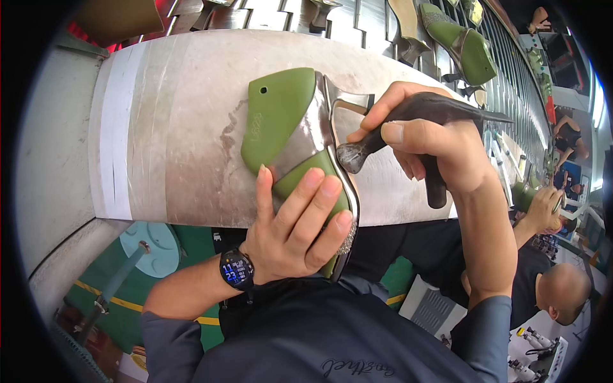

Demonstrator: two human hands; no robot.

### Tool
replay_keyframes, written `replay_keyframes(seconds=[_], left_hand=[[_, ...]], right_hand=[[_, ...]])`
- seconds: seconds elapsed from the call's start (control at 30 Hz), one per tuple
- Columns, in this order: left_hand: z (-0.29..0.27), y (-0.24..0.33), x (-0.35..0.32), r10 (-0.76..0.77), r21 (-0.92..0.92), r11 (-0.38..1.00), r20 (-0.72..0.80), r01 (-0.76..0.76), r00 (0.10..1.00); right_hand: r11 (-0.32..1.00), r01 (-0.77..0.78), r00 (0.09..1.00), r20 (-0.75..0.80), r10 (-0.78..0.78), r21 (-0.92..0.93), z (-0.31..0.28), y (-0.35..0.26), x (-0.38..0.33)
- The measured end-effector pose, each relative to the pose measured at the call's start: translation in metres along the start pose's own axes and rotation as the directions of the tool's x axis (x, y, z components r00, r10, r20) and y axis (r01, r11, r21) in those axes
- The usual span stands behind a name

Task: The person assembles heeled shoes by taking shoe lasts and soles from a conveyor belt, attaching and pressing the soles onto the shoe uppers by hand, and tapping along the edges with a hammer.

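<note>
A high-heeled shoe (305,137) with a shiny pewter-coloured strap lies on its side, still around a green plastic last (281,108). My left hand (290,236) holds it down, fingers spread over the strap and the green forepart, the toe pointing toward me. In my right hand (440,147) is a dark shoemaker's hammer (440,105), fingers wrapped around it. Its broad round face is at the sole edge near the arch, touching or very close to it. The hammer's pointed end sticks out to the right, its short handle downward. The slim heel (354,100) points right, beside my right fingers.
The shoe rests on a pale, stained curved work board (191,127). Beyond it runs a slatted metal conveyor (357,25) carrying another green-lasted shoe (456,41) and other heeled shoes. A round light-blue stool seat (151,247) stands lower left. Co-workers (555,287) sit at right.
</note>
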State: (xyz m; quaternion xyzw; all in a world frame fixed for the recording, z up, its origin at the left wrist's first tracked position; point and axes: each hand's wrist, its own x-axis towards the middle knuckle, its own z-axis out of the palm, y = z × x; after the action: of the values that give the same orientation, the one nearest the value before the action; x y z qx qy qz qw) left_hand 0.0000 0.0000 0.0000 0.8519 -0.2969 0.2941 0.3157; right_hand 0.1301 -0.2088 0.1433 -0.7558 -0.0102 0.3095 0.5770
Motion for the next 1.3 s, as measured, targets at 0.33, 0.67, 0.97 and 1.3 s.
replay_keyframes(seconds=[0.33, 0.67, 0.97, 1.3], left_hand=[[-0.010, -0.010, -0.003, 0.148, 0.102, 0.982, 0.086, -0.157, 0.985], [-0.030, -0.003, 0.014, 0.049, -0.031, 0.998, 0.058, -0.047, 0.997], [-0.090, -0.056, 0.047, -0.335, -0.967, -0.255, 0.098, 0.010, 0.937], [-0.054, -0.055, 0.081, -0.517, -0.671, 0.294, 0.487, 0.681, 0.704]], right_hand=[[0.939, 0.317, 0.870, -0.355, -0.343, -0.129, 0.049, 0.037, -0.109], [0.695, 0.424, 0.647, -0.342, -0.681, -0.581, 0.051, 0.069, -0.069], [0.816, 0.318, 0.918, -0.373, -0.137, 0.482, 0.062, 0.068, -0.083], [0.364, 0.662, 0.749, -0.581, -0.318, 0.655, 0.029, 0.016, -0.024]])
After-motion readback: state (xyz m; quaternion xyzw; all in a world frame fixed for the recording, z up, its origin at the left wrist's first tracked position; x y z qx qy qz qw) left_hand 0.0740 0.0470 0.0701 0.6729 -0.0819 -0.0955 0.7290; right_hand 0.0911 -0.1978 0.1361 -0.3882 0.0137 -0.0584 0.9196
